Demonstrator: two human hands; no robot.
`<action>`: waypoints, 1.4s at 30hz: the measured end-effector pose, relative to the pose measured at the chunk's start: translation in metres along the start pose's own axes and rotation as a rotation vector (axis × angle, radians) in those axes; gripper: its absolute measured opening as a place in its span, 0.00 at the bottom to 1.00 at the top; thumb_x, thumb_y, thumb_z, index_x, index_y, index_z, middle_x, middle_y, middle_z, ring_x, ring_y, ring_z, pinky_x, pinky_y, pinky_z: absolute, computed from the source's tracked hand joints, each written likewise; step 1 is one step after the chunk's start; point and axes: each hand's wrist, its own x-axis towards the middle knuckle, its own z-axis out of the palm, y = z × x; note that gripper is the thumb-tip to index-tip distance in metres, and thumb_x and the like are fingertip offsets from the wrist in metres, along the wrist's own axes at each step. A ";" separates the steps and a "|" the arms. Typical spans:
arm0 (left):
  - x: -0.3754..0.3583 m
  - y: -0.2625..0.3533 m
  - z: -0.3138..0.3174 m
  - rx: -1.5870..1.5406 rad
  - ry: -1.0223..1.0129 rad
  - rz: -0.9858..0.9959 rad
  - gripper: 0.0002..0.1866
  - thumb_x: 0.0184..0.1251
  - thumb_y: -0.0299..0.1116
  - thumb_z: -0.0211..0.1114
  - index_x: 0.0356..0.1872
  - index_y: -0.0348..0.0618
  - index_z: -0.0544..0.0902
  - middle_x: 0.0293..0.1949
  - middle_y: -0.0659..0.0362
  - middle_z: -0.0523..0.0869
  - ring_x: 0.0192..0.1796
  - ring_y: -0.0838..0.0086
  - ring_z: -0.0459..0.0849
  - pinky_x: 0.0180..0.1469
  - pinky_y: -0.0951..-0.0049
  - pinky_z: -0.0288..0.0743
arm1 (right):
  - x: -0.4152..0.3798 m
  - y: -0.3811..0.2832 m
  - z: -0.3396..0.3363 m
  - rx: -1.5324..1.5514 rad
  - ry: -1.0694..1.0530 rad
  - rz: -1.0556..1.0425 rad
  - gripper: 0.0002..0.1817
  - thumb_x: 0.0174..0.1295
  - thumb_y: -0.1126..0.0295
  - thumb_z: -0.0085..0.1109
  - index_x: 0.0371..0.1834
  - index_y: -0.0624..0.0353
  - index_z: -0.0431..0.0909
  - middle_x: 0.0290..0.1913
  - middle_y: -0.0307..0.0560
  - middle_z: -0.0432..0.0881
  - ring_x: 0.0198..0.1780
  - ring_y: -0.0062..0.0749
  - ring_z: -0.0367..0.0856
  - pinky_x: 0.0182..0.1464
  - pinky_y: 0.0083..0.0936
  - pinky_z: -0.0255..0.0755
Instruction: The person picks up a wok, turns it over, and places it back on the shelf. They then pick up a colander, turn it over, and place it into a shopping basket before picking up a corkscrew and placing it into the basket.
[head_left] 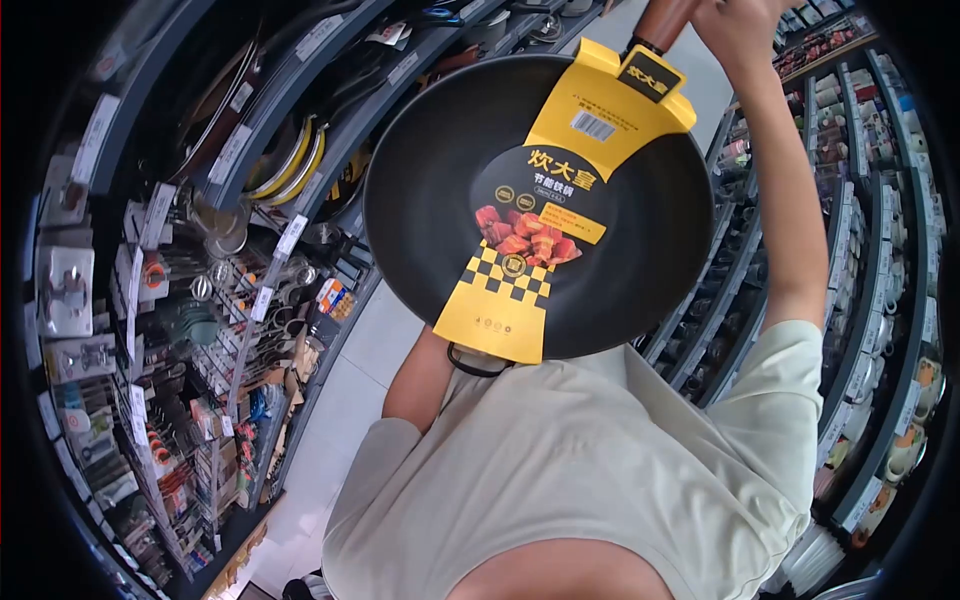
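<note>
A large black wok [640, 240] fills the middle of the view, its inside facing me and its long handle toward the top. A yellow and black cardboard label [490, 318] with Chinese lettering and a picture of red meat runs across it. At the top edge my right hand [738, 35] is closed at the brown wooden handle [664, 22]; its fingers are partly cut off by the frame. My left forearm [418, 380] goes up behind the wok, which hides that hand. A small black loop handle [480, 365] shows at the wok's near rim.
Shelves on the left hold yellow-rimmed pans [295, 165], hanging kitchen utensils [240, 340] and packaged goods [70, 290]. Shelves on the right [850, 330] carry rows of cups and mugs. A pale tiled floor [355, 365] runs between them.
</note>
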 end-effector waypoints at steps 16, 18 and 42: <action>0.079 0.094 -0.049 0.039 0.219 -0.193 0.34 0.67 0.57 0.47 0.63 0.39 0.60 0.56 0.48 0.72 0.59 0.60 0.73 0.66 0.60 0.60 | -0.111 -0.024 0.032 1.591 -0.187 1.490 0.21 0.63 0.61 0.52 0.54 0.59 0.63 0.51 0.60 0.76 0.58 0.49 0.73 0.59 0.39 0.68; 0.089 0.098 -0.051 0.047 0.227 -0.200 0.35 0.67 0.58 0.46 0.63 0.39 0.60 0.57 0.48 0.72 0.59 0.60 0.73 0.65 0.61 0.61 | -0.116 -0.014 0.037 1.496 -0.257 1.670 0.15 0.64 0.62 0.51 0.50 0.57 0.65 0.53 0.62 0.75 0.57 0.43 0.75 0.58 0.32 0.69; 0.013 0.202 -0.025 0.494 0.406 -0.148 0.30 0.54 0.40 0.65 0.56 0.34 0.71 0.52 0.53 0.78 0.55 0.68 0.77 0.56 0.69 0.71 | -0.120 0.010 0.147 1.410 -0.774 1.788 0.21 0.64 0.57 0.52 0.50 0.63 0.69 0.48 0.52 0.80 0.46 0.27 0.81 0.50 0.21 0.73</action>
